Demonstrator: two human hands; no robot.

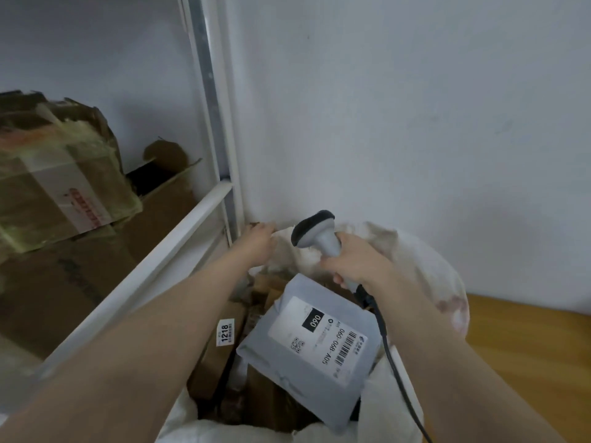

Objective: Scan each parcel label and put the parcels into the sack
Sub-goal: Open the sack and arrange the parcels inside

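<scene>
Lying tilted on the boxes (217, 356) inside the sack (444, 282), the grey parcel (313, 350) could be tipped over the near rim if the far edge, gripped by the curled fingers (266, 226) of the left hand (260, 241), is tugged, or snagged by the cable (385, 343) of the scanner (315, 230) clasped in the right hand (355, 266).

Views: one. Head-worn wide-angle camera, facing forward and steeply down, close over the open sack (431, 266). Left hand (257, 243) and right hand (358, 263) mid-frame; wall (415, 107) behind, shelf (166, 249) at left.
</scene>
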